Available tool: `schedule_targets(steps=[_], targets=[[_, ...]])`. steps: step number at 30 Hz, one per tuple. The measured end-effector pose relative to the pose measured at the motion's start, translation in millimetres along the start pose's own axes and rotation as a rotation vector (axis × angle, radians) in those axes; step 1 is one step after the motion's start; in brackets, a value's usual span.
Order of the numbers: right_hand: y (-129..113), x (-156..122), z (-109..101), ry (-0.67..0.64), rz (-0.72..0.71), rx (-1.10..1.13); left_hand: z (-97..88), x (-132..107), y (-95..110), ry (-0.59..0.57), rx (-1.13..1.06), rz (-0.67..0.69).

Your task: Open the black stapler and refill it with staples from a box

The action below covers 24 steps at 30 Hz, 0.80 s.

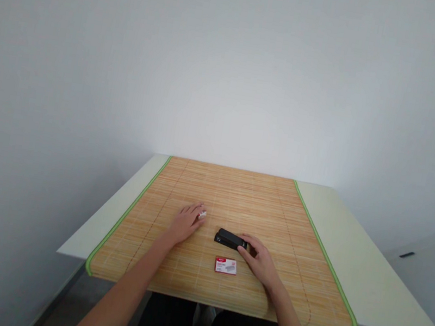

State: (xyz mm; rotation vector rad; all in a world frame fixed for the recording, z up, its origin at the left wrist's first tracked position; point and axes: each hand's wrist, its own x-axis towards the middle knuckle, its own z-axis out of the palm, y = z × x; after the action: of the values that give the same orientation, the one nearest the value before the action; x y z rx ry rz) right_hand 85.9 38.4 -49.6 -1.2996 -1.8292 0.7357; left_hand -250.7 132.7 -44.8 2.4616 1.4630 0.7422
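Observation:
A black stapler (229,239) lies on a bamboo mat (236,199) in the middle of the table. My right hand (259,259) rests on the stapler's right end, fingers curled over it. My left hand (187,221) lies on the mat to the left, fingers closed around a small whitish object (203,214) at the fingertips. A small red-and-white box (226,265) lies flat on the mat just in front of the stapler, between my two hands.
The mat has green edging (126,215) and covers a pale table (368,275) that stands against a white wall. A light cabinet with a dark handle (406,255) stands at the right.

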Motion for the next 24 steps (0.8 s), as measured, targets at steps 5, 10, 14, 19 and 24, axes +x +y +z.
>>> schedule_targets(steps=[5, 10, 14, 19, 24], targets=[[-5, 0, 0, 0.003, 0.008, 0.005, -22.9, -16, -58, 0.082, 0.055, -0.171], [-5, 0, 2, 0.008, -0.014, 0.012, -32.9, -31, -84, 0.142, 0.094, -0.231], [-3, -1, 2, 0.005, -0.008, -0.002, -27.9, -33, -75, 0.142, 0.106, -0.251], [-2, -1, 2, 0.017, -0.012, -0.009, -21.6, -29, -59, 0.14, 0.083, -0.242], [-2, 0, 3, 0.021, -0.003, -0.012, -20.0, -28, -53, 0.158, 0.066, -0.264]])
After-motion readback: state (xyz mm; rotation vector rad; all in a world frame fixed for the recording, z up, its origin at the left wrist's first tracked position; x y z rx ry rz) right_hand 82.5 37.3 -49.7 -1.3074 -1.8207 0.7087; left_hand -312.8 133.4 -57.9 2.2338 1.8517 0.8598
